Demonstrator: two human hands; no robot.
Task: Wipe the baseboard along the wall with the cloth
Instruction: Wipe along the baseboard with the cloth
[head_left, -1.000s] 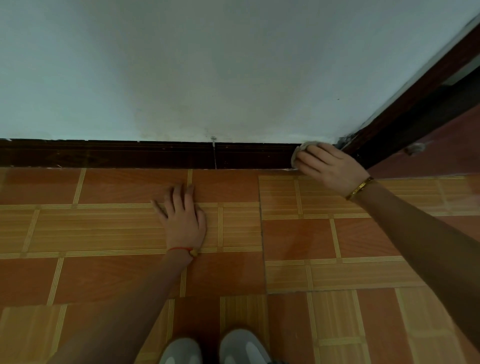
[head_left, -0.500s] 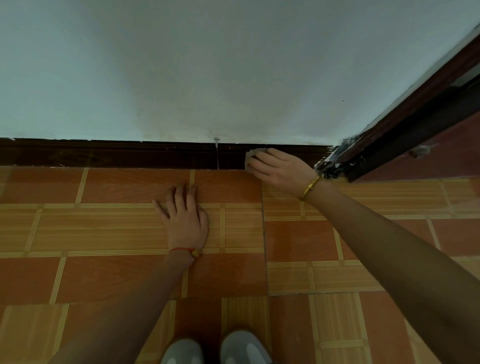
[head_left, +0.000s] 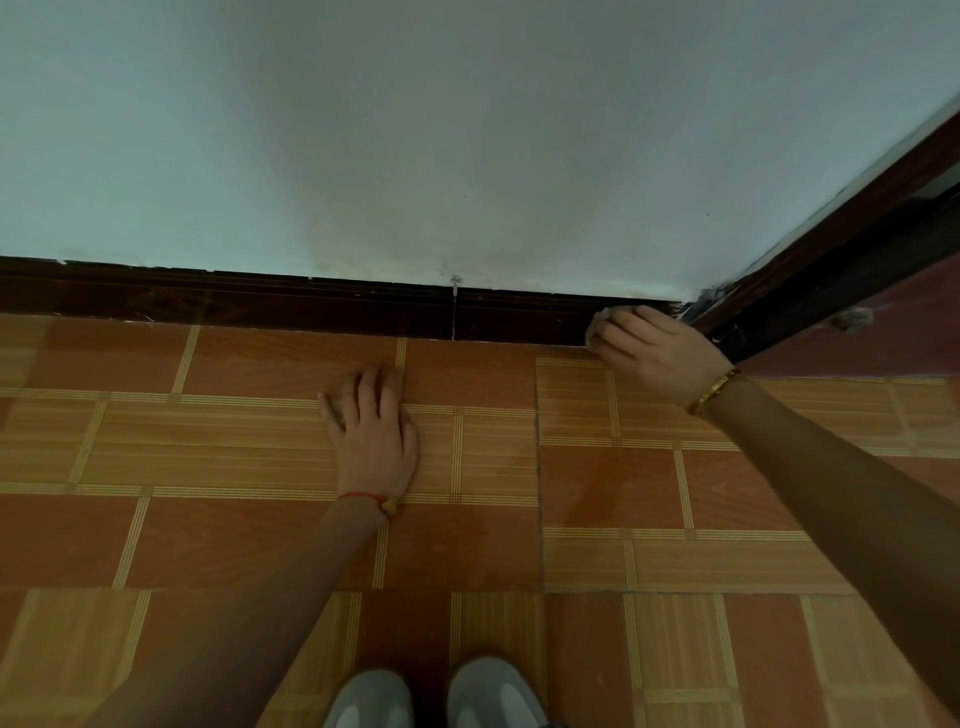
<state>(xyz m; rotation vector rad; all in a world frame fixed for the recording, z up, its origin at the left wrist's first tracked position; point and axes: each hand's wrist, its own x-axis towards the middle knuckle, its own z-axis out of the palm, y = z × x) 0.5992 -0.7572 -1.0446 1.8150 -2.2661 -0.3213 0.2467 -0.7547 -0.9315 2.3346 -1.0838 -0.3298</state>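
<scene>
right hand (head_left: 657, 351) fingers (head_left: 621, 332) closed on cloth (head_left: 602, 318), pressed to baseboard (head_left: 311, 306) right end, by door frame (head_left: 831, 249); left hand (head_left: 375, 431) flat, open on floor (head_left: 208, 519); long baseboard stretch left of cloth likely still unwiped

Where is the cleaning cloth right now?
The cloth is bunched under the right hand, pressed against the dark baseboard at its right end, near the door frame.

Dark brown baseboard (head_left: 260, 304), pale cloth (head_left: 605, 314), orange striped-pattern floor tiles (head_left: 260, 364)
</scene>
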